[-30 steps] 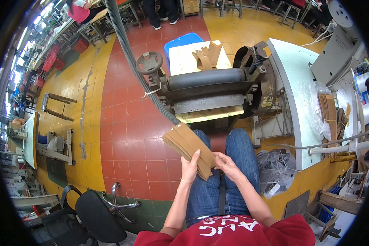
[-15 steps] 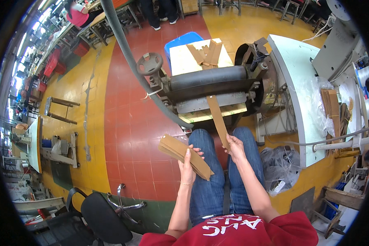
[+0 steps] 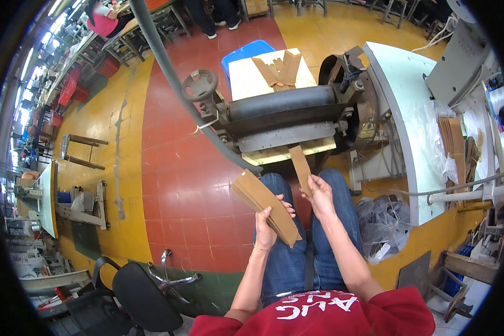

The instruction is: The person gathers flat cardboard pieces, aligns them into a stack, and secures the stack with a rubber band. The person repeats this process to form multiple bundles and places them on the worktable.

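A stack of long brown strips (image 3: 263,203), perhaps leather or card, lies in my left hand (image 3: 267,225), the thumb on top and the fingers curled round its right side. My right hand (image 3: 319,196) pinches one brown strip (image 3: 301,166) near its lower end. That strip points away from me, its far end at the front of the roller machine. I cannot tell whether this end rests on the yellow board (image 3: 322,147) or passes in under the metal plate (image 3: 288,138). Beyond the plate lies the machine's dark roller (image 3: 283,102).
More brown pieces (image 3: 283,70) lie on a pale board behind the roller, over a blue bin (image 3: 246,54). A handwheel (image 3: 200,85) and grey hose (image 3: 173,78) stand left. At right are a pale table (image 3: 400,129) and a plastic bag (image 3: 383,227). A black chair (image 3: 145,297) stands lower left.
The strip in my right hand shows shorter, its far end no longer over the metal plate. My right hand has moved slightly away from me. My left hand and its stack have shifted right.
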Available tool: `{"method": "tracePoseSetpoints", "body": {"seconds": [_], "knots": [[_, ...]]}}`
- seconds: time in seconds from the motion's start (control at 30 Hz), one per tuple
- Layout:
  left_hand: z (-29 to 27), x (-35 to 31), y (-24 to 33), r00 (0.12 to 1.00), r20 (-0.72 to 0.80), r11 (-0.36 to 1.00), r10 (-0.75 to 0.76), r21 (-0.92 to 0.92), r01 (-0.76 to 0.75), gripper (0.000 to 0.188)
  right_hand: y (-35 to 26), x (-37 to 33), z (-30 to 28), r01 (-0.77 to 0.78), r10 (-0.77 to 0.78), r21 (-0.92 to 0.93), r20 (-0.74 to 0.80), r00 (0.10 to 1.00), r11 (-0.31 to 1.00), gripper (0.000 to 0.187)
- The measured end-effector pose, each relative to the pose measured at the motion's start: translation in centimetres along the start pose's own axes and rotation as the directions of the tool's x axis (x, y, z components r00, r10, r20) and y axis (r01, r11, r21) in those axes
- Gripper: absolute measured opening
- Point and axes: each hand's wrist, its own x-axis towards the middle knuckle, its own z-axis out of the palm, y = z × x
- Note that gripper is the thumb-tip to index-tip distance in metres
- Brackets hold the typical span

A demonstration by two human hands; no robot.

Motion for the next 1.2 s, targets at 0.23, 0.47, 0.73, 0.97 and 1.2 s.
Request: {"method": "tracePoseSetpoints", "body": {"seconds": [0.23,0.47,0.73,0.97,1.2], "knots": [[0.2,-0.3,0.2,0.999,-0.028,0.999,0.018,0.043,-0.016,0.054,-3.2,-4.9,0.3,0.068,-0.059,-0.147,0.061,0.996,0.987,0.022],[-0.3,-0.5,0.6,0.999,-0.016,0.998,0.049,0.043,-0.049,0.054,-7.6,-5.1,2.4,0.351,-0.338,-0.046,0.173,0.925,0.935,0.023],[-0.1,-0.9,0.6,0.998,-0.063,0.998,0.013,0.063,-0.009,0.056,-1.0,-1.7,0.1,0.021,-0.023,-0.028,-0.071,0.997,0.999,0.021],[-0.4,-0.7,0.6,0.999,-0.035,0.999,0.018,0.034,-0.017,0.053,-1.4,1.8,1.3,0.054,-0.055,-0.002,-0.014,0.998,0.999,0.031],[0.9,-0.6,0.9,0.986,-0.162,0.987,0.029,0.159,-0.003,0.040,-0.9,5.4,4.0,0.241,-0.297,-0.238,-0.238,0.925,0.941,0.063]]}}
